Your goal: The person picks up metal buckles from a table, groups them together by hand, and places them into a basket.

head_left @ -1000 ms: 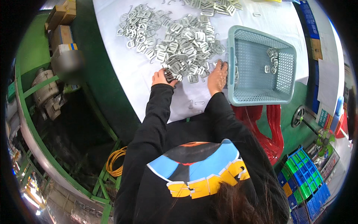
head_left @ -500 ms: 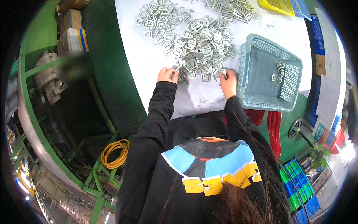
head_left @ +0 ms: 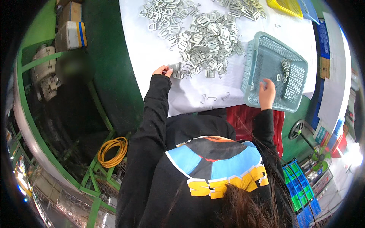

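Observation:
A heap of silvery metal buckles (head_left: 207, 41) covers the middle of the white table. At its near left edge, my left hand (head_left: 162, 71) pinches a metal buckle (head_left: 171, 71), with other buckles lying against it. My right hand (head_left: 267, 94) is over the near side of a grey-blue plastic basket (head_left: 274, 105), its thumb and finger slightly apart with no buckle visible between them. Inside the basket, a few small metal pieces (head_left: 286, 69) lie toward the right, and one small piece (head_left: 251, 86) shows by its left wall.
Several thin metal hooks (head_left: 213, 98) lie near the table's front edge. A second metal heap (head_left: 245, 8) and a yellow basket (head_left: 287, 7) are at the back. A red stool (head_left: 243, 123) is below the table edge, and a coiled yellow hose (head_left: 113, 152) hangs at lower left.
My right hand has moved right, from the heap's near edge to over the basket, and its buckle has left its fingers. My left hand has shifted slightly left.

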`<action>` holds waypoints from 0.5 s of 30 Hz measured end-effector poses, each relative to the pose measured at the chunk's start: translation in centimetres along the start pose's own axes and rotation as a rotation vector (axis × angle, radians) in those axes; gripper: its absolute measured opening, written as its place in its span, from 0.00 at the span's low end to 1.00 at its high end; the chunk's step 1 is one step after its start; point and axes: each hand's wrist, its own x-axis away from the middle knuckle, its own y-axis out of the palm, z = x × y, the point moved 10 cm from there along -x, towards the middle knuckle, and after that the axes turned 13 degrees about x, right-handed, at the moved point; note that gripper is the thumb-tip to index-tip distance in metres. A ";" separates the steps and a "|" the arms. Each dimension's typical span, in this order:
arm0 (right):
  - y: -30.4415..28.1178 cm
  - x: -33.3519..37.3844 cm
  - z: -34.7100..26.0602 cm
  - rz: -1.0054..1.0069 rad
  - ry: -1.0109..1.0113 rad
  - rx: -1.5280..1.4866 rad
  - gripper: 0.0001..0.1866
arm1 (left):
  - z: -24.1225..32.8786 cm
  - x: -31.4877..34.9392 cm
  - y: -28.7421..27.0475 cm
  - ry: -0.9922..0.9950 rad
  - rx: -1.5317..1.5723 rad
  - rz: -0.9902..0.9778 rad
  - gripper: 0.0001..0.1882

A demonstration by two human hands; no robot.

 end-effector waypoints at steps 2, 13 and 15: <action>-1.3 1.2 -2.3 -0.009 0.236 -0.209 0.06 | -0.8 -0.1 -1.0 -0.027 -0.099 0.080 0.08; 16.2 4.5 -18.4 -0.424 0.028 -0.230 0.15 | -2.5 0.2 -1.7 -0.066 0.214 0.199 0.11; 16.5 4.1 -18.7 -0.445 0.043 -0.226 0.15 | -3.3 0.0 -1.7 -0.092 0.274 0.214 0.10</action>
